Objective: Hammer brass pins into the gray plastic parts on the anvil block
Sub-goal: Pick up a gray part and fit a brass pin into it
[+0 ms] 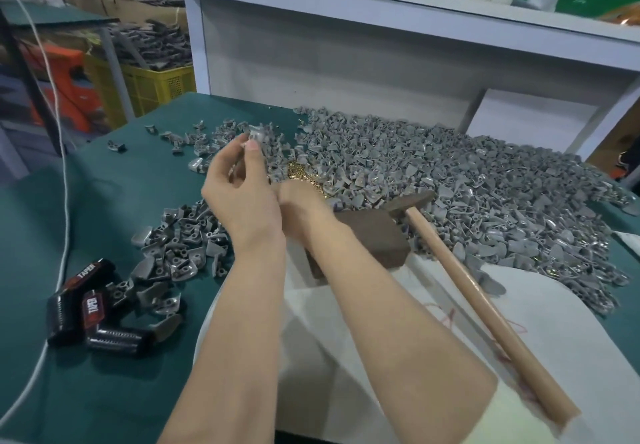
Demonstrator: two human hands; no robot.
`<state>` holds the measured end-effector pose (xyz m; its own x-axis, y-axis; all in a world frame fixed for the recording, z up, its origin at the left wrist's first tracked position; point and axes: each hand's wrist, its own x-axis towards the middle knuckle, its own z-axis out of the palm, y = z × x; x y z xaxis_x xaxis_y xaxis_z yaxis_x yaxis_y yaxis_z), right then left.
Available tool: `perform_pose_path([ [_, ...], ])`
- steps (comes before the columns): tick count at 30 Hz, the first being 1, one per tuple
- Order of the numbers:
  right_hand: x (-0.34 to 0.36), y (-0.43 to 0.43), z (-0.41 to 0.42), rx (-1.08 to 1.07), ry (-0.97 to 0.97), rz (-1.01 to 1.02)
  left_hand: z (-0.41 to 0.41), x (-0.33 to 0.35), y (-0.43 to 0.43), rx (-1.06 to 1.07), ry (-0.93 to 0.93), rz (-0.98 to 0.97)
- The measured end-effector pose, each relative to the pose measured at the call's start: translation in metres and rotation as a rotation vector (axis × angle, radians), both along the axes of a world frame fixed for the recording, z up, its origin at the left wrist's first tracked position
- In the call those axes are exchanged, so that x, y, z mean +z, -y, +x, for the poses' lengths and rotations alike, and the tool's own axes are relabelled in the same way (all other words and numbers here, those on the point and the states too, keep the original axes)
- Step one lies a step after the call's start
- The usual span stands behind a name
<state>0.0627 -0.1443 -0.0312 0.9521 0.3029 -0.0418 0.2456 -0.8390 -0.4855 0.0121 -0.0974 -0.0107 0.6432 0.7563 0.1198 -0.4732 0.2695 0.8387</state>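
Desk's left edge: white cord, black TAPER packets, then a small heap of gray parts. Left hand is raised, its fingers pinching one gray part. Right hand sits just beside it, blurred and half hidden; we cannot tell its fingers' grip. Brass pins lie just beyond. Anvil block is partly behind the right wrist. Hammer lies head on block, handle over white cloth. Large gray heap spreads toward the right edge. Green desk, white shelf behind.
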Motion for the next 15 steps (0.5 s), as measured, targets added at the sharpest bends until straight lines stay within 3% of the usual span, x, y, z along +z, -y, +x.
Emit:
perform_pose_path([
  [10, -0.006, -0.022, 0.008, 0.032, 0.004, -0.064, 0.004, -0.003, -0.003, 0.042, 0.028, -0.134],
  [15, -0.010, -0.016, 0.015, -0.026, 0.120, -0.256, 0.003, -0.004, 0.005, -0.066, 0.009, -0.074],
])
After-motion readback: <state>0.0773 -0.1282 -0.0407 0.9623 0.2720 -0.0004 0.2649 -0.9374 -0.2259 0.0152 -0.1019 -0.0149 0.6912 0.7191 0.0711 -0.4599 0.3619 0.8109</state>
